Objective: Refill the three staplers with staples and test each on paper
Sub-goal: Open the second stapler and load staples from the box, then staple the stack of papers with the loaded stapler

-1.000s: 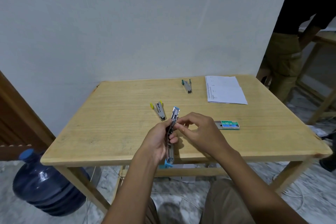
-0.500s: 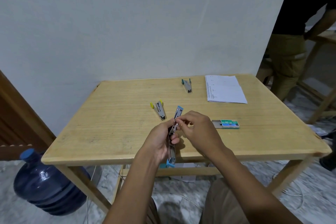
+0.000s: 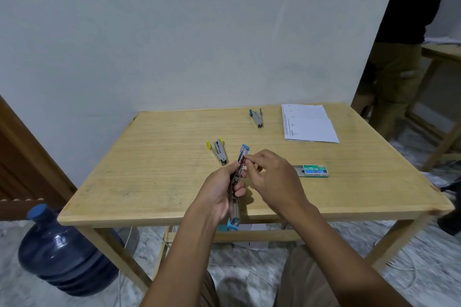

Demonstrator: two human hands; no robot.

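A person sits at a light wooden table [image 3: 154,182] set against a pale wall. The left hand [image 3: 219,194] is wrapped around the middle of a blue-tipped stapler [image 3: 237,183], swung open so that it stretches from beyond the table's near edge up over the tabletop. The right hand [image 3: 272,178] has its fingertips pinched together at the far part of the open stapler; whether they hold staples cannot be told. A yellow-tipped stapler [image 3: 219,151] lies on the table just left of and beyond the hands. A green-tipped stapler [image 3: 257,118] lies near the far edge. To its right lies a stack of white paper [image 3: 309,123]. A green staple box [image 3: 314,171], slid partly open, sits just right of the right hand. A blue water jug [image 3: 63,254] stands on the floor at the near left. Another person's legs [image 3: 396,87] show at the far right.
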